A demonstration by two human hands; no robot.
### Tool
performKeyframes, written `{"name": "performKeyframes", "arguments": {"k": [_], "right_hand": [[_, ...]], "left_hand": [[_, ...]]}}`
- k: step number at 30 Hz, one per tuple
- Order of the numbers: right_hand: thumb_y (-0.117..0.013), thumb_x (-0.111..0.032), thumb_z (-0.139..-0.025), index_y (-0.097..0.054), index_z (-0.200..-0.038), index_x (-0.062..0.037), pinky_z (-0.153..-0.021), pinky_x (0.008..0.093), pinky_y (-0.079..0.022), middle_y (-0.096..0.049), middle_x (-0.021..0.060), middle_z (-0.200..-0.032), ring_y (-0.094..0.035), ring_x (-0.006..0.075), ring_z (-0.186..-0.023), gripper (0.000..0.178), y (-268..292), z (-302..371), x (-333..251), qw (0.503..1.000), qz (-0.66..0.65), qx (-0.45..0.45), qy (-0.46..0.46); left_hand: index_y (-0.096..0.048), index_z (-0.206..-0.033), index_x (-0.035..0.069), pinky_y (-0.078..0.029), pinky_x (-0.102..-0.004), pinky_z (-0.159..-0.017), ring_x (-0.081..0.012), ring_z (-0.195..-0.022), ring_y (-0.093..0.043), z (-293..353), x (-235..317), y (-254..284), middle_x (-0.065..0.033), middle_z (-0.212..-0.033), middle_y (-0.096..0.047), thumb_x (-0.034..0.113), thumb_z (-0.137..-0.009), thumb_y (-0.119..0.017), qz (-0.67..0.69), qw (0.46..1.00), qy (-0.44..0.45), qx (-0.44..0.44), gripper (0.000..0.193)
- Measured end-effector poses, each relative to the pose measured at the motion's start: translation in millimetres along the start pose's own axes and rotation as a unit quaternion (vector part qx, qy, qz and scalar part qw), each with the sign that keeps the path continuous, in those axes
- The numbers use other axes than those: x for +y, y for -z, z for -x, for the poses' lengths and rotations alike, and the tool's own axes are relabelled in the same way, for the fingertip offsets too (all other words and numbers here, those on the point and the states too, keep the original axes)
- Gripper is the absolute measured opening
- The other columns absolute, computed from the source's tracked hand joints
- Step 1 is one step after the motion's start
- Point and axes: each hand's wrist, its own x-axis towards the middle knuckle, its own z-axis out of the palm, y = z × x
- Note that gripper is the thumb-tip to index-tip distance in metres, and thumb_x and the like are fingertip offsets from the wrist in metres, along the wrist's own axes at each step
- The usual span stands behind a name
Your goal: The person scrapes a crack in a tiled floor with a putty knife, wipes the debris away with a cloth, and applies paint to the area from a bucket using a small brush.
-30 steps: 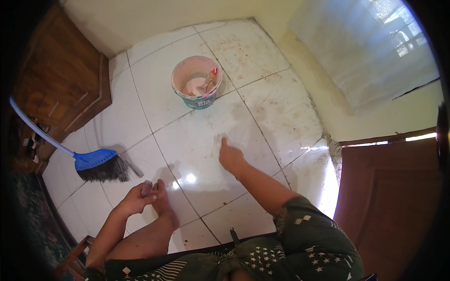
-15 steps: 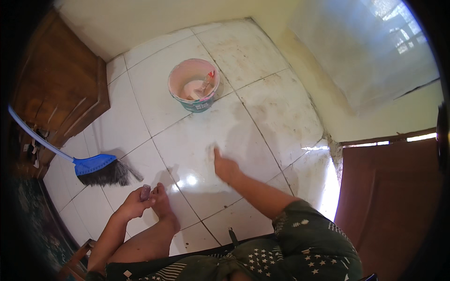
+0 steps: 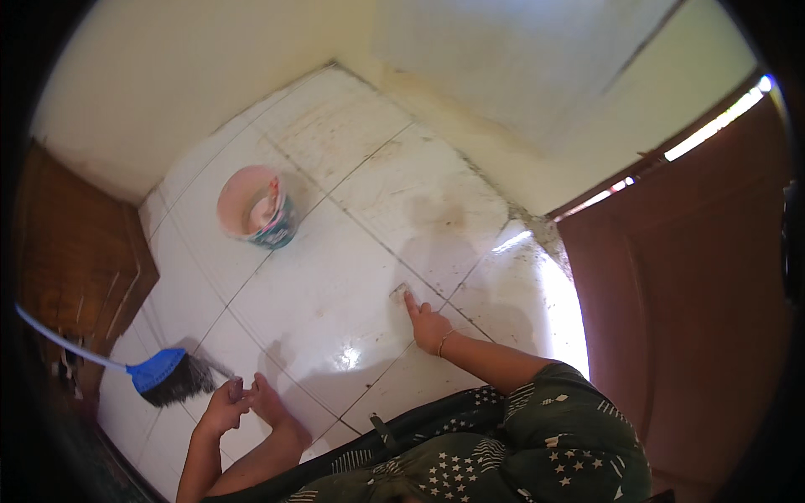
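My right hand (image 3: 428, 329) reaches low over the white tiles, its index finger stretched and the other fingers curled in. At that fingertip is a small pale flat piece (image 3: 397, 292), against the floor; its kind is unclear, and the curled fingers hide whatever they grip. At the lower left, my left hand (image 3: 221, 409) is closed around a short, dull purplish-brown piece with a rounded end (image 3: 236, 386), beside my bare foot (image 3: 270, 401). A pink-lined bucket (image 3: 283, 229) with a green outside stands beyond my hands. Inside it are pale pink material and a red-ended tool (image 3: 273, 189).
A blue broom (image 3: 158, 375) with dark bristles lies left of my left hand. Behind it is a brown wooden cabinet (image 3: 75, 251). A reddish-brown door (image 3: 679, 293) stands at the right. Pale walls meet at the far corner, and grime marks the tiles (image 3: 335, 117) there.
The view has turned, so the bucket and broom appear lower and farther left. My right hand has moved right across the tiles, nearer the door, with a pale piece still at its fingertip.
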Motion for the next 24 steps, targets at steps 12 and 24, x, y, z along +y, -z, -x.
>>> {"name": "performKeyframes", "arguments": {"k": [12,24], "right_hand": [[-0.055,-0.026,-0.082,-0.034,-0.128,0.0003,-0.083,0.0438,-0.045,-0.055,0.0237,-0.103,-0.056,0.0357,-0.097,0.057,78.5,46.1,145.7,0.984,0.078,0.110,-0.113],[-0.058,-0.025,-0.083,0.009,-0.132,0.0117,-0.039,0.0325,-0.051,-0.060,0.0238,-0.081,-0.062,0.0252,-0.054,0.091,-93.7,313.3,252.7,0.501,-0.550,0.359,-0.564]], "left_hand": [[-0.042,-0.120,-0.006,-0.048,-0.0317,-0.076,-0.0206,-0.092,-0.058,-17.6,166.3,-13.1,-0.0181,-0.104,-0.058,0.007,-0.074,-0.064,-0.212,0.975,-0.069,0.000,0.053],[-0.045,-0.116,-0.005,-0.048,-0.0310,-0.080,-0.0192,-0.099,-0.055,-16.3,319.9,-164.1,-0.0103,-0.104,-0.056,0.006,-0.074,-0.064,-0.390,0.848,-0.306,-0.188,0.048]]}}
